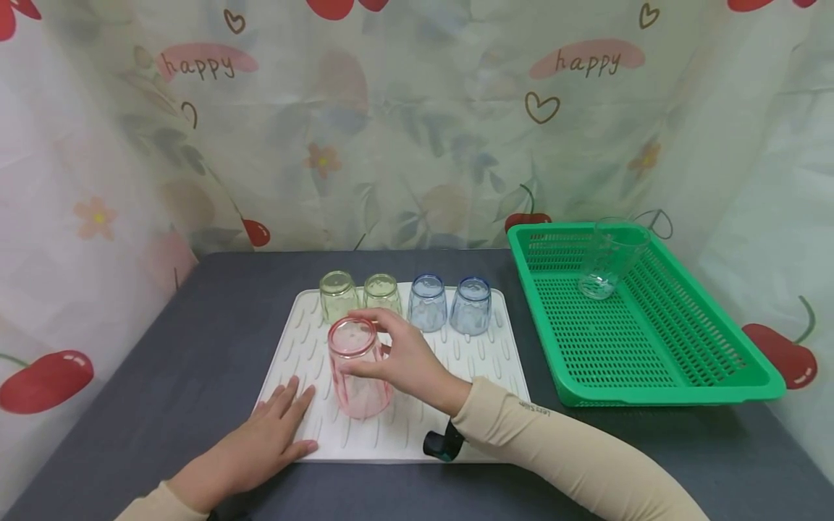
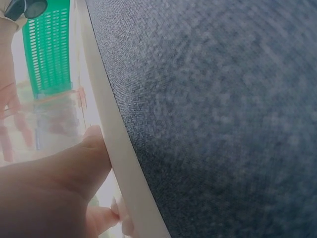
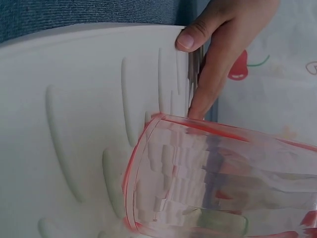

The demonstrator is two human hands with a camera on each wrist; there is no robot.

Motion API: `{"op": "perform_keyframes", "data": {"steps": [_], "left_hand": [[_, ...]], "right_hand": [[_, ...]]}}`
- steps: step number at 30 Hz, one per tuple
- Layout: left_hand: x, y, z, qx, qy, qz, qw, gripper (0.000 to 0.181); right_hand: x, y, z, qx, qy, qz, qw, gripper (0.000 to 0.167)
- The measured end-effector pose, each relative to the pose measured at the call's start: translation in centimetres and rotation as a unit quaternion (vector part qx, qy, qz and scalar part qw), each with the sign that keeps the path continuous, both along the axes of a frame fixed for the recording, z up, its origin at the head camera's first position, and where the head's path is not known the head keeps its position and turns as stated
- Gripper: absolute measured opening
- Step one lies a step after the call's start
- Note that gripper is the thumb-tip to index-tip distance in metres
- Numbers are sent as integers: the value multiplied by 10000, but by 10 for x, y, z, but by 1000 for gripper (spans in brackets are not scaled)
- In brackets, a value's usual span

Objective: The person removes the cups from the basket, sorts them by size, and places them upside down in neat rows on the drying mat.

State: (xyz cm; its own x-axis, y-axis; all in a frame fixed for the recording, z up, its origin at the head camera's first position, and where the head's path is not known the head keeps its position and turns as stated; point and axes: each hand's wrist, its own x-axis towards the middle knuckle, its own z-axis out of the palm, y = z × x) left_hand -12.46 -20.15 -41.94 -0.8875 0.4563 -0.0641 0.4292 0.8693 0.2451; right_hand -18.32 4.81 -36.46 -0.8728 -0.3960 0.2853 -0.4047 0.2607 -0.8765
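Observation:
In the head view, my right hand [image 1: 413, 365] grips a pink see-through glass [image 1: 361, 394], thumb on the near side and fingers round the far side. The glass is at the left front part of a ribbed white mat [image 1: 485, 365]; the right wrist view puts its red-edged end [image 3: 131, 188] at the mat's surface, and I cannot tell whether it touches. My left hand [image 1: 267, 438] rests with straight fingers on the mat's left front edge. Behind the pink glass are two green glasses [image 1: 339, 297] and two blue glasses [image 1: 471, 307], partly hidden by my right hand.
To the right of the mat stands a green slotted basket [image 1: 671, 396] with a clear glass [image 1: 609, 260] leaning inside it. A dark grey cloth [image 1: 195, 347] covers the table. Printed curtains [image 1: 417, 145] hang behind and at both sides.

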Motion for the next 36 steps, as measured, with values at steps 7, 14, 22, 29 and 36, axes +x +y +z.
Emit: {"op": "perform_keyframes", "data": {"steps": [7,14,22,29,36], "left_hand": [[1,-1,0,6,20,-2,10000,76],[0,0,-1,-7,-10,1,10000,77],[0,-1,0,-14,-58,-1,10000,78],[0,0,1,-36,-132,13,9999,78],[0,0,1,-35,-269,42,9996,79]], "right_hand": [[0,0,1,97,-15,80,9999,67],[0,3,3,177,-31,66,9998,69],[1,4,4,194,-87,127,9997,71],[1,4,5,299,-39,94,9995,71],[1,3,3,266,-24,76,9996,71]]}}
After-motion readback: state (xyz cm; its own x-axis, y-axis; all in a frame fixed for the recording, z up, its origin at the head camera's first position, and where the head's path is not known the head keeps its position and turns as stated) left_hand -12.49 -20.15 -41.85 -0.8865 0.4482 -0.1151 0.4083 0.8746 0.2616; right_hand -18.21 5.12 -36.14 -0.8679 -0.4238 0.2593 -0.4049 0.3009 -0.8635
